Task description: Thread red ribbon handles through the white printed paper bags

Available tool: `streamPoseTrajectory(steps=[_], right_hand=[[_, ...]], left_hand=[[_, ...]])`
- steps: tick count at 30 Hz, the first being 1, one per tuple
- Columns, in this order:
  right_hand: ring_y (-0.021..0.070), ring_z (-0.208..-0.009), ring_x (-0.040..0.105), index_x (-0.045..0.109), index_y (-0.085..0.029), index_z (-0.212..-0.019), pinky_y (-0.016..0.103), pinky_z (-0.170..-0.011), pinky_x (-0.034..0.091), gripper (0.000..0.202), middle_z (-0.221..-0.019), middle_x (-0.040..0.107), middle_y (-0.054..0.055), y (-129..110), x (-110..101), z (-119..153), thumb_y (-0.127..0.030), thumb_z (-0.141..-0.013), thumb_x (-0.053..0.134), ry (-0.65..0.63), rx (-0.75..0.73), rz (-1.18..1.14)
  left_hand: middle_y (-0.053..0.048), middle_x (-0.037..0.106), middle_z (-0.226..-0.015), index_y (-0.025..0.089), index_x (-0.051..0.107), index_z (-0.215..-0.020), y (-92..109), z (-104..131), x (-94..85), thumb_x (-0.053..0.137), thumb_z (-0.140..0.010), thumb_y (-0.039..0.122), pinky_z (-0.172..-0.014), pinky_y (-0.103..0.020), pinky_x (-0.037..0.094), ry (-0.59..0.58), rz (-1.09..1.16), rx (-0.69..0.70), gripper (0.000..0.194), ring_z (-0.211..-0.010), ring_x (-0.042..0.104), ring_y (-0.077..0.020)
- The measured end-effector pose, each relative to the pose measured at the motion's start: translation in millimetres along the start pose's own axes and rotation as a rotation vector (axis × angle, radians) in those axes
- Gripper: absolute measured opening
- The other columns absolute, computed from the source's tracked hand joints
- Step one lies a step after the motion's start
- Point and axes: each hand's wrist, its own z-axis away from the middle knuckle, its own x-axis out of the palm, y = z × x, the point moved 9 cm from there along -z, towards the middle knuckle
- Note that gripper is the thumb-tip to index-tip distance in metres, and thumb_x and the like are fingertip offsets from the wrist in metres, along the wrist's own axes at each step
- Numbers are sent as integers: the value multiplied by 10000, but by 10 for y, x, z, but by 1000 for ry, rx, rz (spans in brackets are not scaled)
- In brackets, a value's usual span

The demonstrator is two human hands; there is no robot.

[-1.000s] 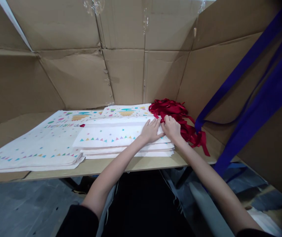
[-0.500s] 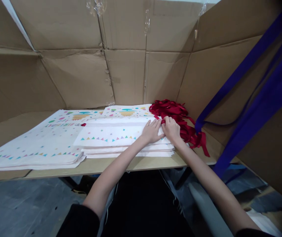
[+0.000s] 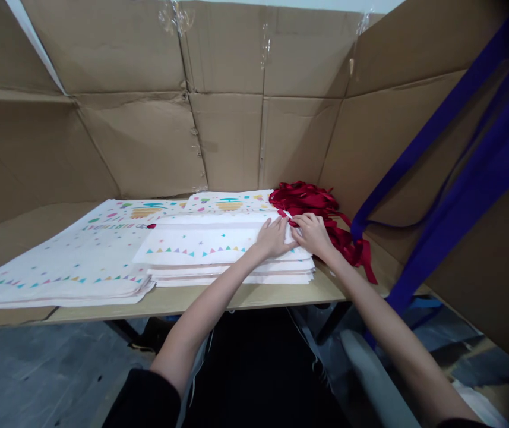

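Note:
My left hand (image 3: 274, 238) lies spread on the top sheet of a stack of white printed fabric (image 3: 201, 238), near its right end. Beside it, my right hand (image 3: 313, 233) has its fingers bent and closed at the fabric's right corner, pinching a red ribbon (image 3: 282, 213) there. The fingers partly hide the ribbon. Toward the fabric's left end, a small red ribbon end (image 3: 151, 226) shows beside a small metal piece too small to make out. The top fabric carries colourful bunting triangles and stars.
A heap of red ribbons (image 3: 303, 196) lies behind my right hand. More printed white fabric (image 3: 58, 261) is spread at the left of the table (image 3: 169, 303). Purple straps (image 3: 441, 220) hang at the right. Cardboard walls (image 3: 225, 137) enclose the back and sides.
My right hand has turned and shifted slightly, its fingers now reaching further left over the fabric corner. My left hand stays in place.

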Motion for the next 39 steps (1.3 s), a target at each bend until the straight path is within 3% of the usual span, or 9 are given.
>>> streamPoseTrajectory(steps=[8,13,15,17,21,23,25,31,39], right_hand=[[250,-1111,525,654,-163,-1144,403,-907,329,339,-1143,688,88,-58,35,40,-272,-943,405,44,-96,68],[258,-1077,544,615,-148,-1225,404,-886,347,377,-1104,694,117,-75,64,55,-286,-948,400,51,-115,131],[262,-1073,543,622,-154,-1218,404,-875,354,385,-1107,692,111,-92,75,51,-297,-960,376,51,-123,146],[266,-1094,534,652,-156,-1166,400,-875,362,386,-1121,687,104,-91,89,45,-311,-965,363,57,-118,139],[271,-1219,477,645,-158,-1172,408,-933,354,407,-1231,641,93,-46,140,22,-345,-966,348,52,-119,84],[276,-1248,464,637,-164,-1182,429,-964,339,427,-1244,635,89,-17,178,0,-388,-962,347,14,-137,51],[287,-1246,476,637,-170,-1181,450,-976,335,459,-1225,645,99,6,217,-27,-457,-943,369,-46,-160,20],[307,-1226,509,646,-183,-1161,471,-972,361,536,-1211,650,122,56,229,-79,-578,-890,406,-102,-134,-25],[319,-1211,519,632,-177,-1182,470,-953,382,555,-1224,638,136,86,296,-47,-584,-885,399,-101,-90,1]], left_hand=[[-205,256,-1527,28,215,-1445,-65,-95,-5,484,-827,405,-1170,-419,57,-165,308,-53,772,-1425,214,-247],[-153,429,-1444,126,408,-1333,-377,-29,-306,437,-820,257,-1064,-372,332,-127,916,-131,531,-1300,432,-218],[-121,541,-1347,165,480,-1267,-766,184,-508,455,-812,241,-992,-383,405,11,1023,-195,462,-1199,521,-225],[-114,615,-1238,155,572,-1137,-1344,570,-740,466,-793,204,-963,-377,426,229,968,-327,363,-1125,567,-223],[-107,674,-1033,133,638,-902,-2556,1805,-1305,497,-750,138,-968,-370,421,778,565,-729,208,-1026,599,-229],[-85,670,-1008,146,637,-875,-2947,2335,-1441,564,-725,138,-962,-366,431,912,534,-892,167,-1020,601,-232],[-77,671,-980,146,636,-819,-3199,2596,-1391,635,-701,143,-957,-340,447,888,743,-981,118,-1038,600,-229],[-108,705,-909,101,677,-828,-3223,2500,-1046,622,-758,57,-844,-251,538,596,1318,-963,99,-852,670,-161],[-78,708,-830,106,665,-906,-3325,2501,-927,574,-822,-6,-770,-174,557,598,1577,-935,167,-746,677,-116]])
